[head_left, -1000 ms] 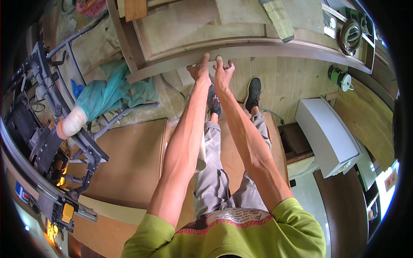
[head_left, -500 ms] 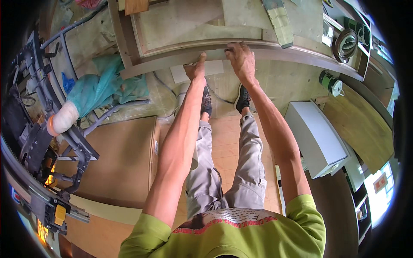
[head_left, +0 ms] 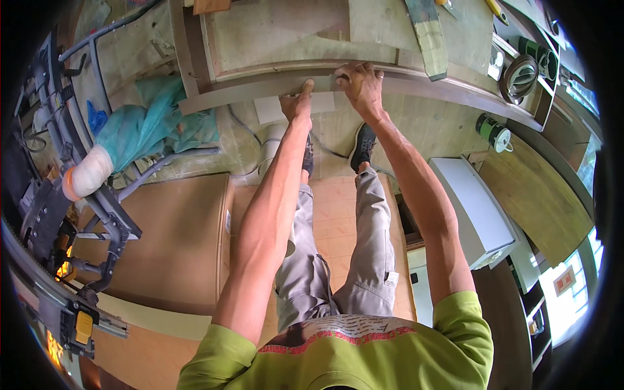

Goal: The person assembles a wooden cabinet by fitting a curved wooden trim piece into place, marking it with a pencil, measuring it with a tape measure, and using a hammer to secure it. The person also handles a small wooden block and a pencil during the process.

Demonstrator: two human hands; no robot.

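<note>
A long brown edging strip (head_left: 240, 91) runs along the near edge of a wooden frame (head_left: 192, 52), and its left end sticks out past the frame's corner. My left hand (head_left: 298, 104) pinches the strip, thumb on top and fingers curled underneath. Just to the right, my right hand (head_left: 364, 92) is closed over the strip and the frame's edge, thumb and fingers bent together. Its palm side is hidden. At the frame's right end lies a coil of brown banding (head_left: 519, 79).
On the left stands a grey metal machine stand (head_left: 107, 214) with a teal dust bag (head_left: 140, 136). A large brown board (head_left: 156, 240) lies below it. To the right are a green can (head_left: 494, 133), a white box (head_left: 478, 208) and a wooden panel (head_left: 536, 188). A taped strip (head_left: 429, 45) crosses the frame.
My view has shifted slightly. Both hands keep their hold on the edging strip, the right one a little further left and nearer the left hand. My right foot has moved slightly left.
</note>
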